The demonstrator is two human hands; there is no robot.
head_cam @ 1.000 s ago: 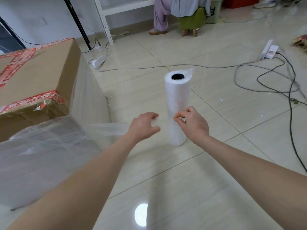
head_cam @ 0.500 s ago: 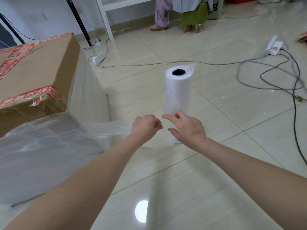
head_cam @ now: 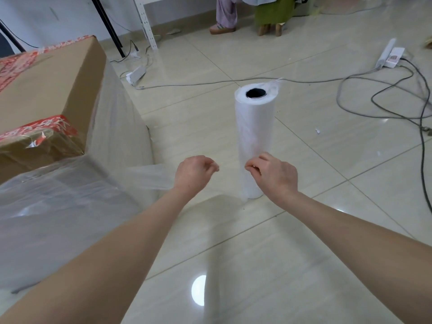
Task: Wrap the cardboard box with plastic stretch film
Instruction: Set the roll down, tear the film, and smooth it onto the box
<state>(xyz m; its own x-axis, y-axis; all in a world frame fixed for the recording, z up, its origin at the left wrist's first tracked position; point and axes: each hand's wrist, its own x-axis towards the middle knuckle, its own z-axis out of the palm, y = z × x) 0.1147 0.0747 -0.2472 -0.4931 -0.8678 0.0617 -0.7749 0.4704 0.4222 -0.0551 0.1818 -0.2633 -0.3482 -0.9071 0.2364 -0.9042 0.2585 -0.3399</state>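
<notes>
Seemingly left fingers (head_cam: 210, 165) pinch film (head_cam: 149, 177), right fingers (head_cam: 254, 169) pinch the roll (head_cam: 254, 127).

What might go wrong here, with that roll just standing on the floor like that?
1. The stretch film roll stands upright and unsupported on the glossy floor; a tug from the right hand, which seems to pinch at its side, may topple it.
2. The film strip between the cardboard box and the left hand looks thin and bunched; it might tear unevenly.
3. Loose cables lie nearby, where a fallen roll might snag.
</notes>
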